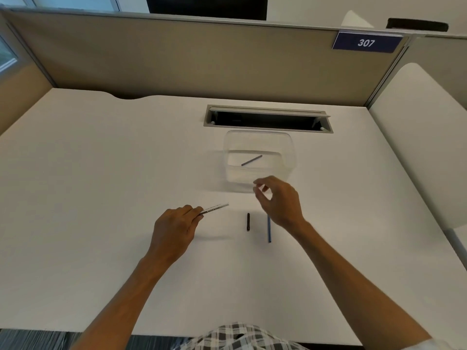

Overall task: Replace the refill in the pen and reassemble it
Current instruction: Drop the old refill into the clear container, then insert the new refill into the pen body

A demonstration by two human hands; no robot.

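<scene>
Left hand (174,228) gripping pen barrel (214,207), open end aimed rightward. Right hand (279,200) loosely open, empty, directly above blue refill (269,229) lying lengthwise toward the body on bench (101,173).

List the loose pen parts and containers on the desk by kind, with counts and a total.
White pen barrel, held by the left hand: 1
Thin dark refill sticks: 2 (one in the container, one bluish on the desk)
Short black pen piece: 1
Clear plastic container: 1
Total: 5
The right hand appears to hold nothing.
</scene>
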